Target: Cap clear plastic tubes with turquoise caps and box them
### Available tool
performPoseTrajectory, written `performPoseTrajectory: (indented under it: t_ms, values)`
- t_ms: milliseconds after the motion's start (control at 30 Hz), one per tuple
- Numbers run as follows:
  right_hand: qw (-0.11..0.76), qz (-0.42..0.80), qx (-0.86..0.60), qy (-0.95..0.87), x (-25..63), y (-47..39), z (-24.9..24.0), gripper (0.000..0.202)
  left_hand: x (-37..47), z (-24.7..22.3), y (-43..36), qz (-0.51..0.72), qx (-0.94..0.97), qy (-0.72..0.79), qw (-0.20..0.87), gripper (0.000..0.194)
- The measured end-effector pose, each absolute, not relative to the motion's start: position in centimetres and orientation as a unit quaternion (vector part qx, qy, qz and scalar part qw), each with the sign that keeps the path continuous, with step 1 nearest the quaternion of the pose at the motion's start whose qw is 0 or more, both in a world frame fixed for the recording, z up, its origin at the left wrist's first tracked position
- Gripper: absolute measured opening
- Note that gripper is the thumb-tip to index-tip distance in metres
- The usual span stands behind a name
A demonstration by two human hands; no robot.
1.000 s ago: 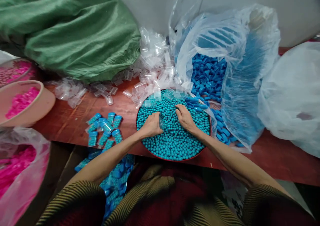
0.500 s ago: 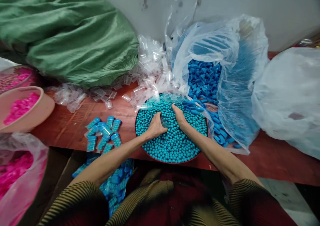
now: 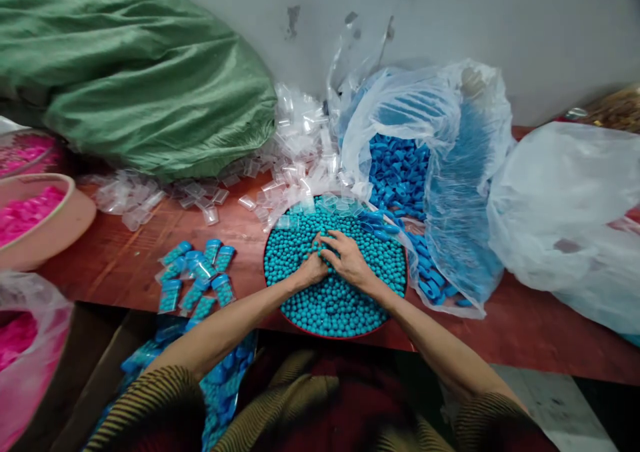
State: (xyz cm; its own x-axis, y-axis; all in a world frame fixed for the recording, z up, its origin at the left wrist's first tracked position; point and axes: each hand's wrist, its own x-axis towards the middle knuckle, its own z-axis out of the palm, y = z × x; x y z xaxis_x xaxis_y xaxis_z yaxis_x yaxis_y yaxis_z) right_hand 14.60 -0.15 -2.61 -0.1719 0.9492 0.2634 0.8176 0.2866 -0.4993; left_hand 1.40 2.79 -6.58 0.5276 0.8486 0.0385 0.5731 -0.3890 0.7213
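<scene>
A round red-rimmed tray (image 3: 310,330) full of turquoise beads (image 3: 330,312) stands at the table's front edge. My left hand (image 3: 313,269) is among the beads, its fingers curled round a small clear plastic container, now mostly hidden. Against it, from the right, comes my right hand (image 3: 349,260), fingers bent and apart, the tips over the left hand with a few beads beneath them. Clear empty containers (image 3: 343,204) lie on the beads at the tray's far rim. Blue caps (image 3: 383,225) rest at its far right edge.
Filled blue-capped containers (image 3: 197,279) lie left of the tray. Behind are loose clear containers (image 3: 305,139) and a green sack (image 3: 165,85). An open plastic bag (image 3: 450,172) of blue caps stands back right, a white bag (image 3: 565,205) beyond. A pink basin (image 3: 75,219) sits far left.
My hands have come together over the beads. My left hand has closed further round the clear container, and my right hand has moved nearer and bent its fingers. The view has shifted slightly.
</scene>
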Motion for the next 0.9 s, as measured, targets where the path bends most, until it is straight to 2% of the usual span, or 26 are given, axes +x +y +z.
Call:
performPoseTrajectory:
  t_ms: [100, 167, 267, 333, 400, 700, 900]
  values:
    - [0.271, 0.042, -0.621, -0.734, 18.1, 0.4, -1.7, 0.028, 1.1, -5.1, 2.1, 0.221, 0.775, 0.461, 0.370, 0.087]
    - [0.243, -0.017, -0.656, -0.714, 20.4, 1.0, -1.4, 0.025, 0.9, -4.0, 1.3, 0.234, 0.757, 0.493, 0.359, 0.092]
    - [0.185, -0.070, -0.681, -0.705, 21.9, 1.8, -1.7, 0.018, 0.5, -3.0, 0.0, 0.243, 0.768, 0.520, 0.283, 0.062]
    - [0.172, -0.062, -0.679, -0.711, 21.7, 1.9, -2.1, 0.021, 0.2, -2.8, -0.7, 0.229, 0.787, 0.514, 0.253, 0.040]
    - [0.169, -0.053, -0.674, -0.717, 20.9, 1.5, -2.4, 0.025, 0.2, -2.8, -1.3, 0.207, 0.800, 0.505, 0.250, 0.029]
    - [0.112, -0.039, -0.603, -0.789, 19.9, -2.2, -2.0, 0.019, 1.3, -1.8, -1.7, 0.136, 0.816, 0.517, 0.220, 0.024]
    - [0.139, -0.001, -0.603, -0.786, 19.0, -3.1, -1.0, 0.025, 1.0, -1.6, -1.0, 0.161, 0.810, 0.499, 0.262, 0.020]
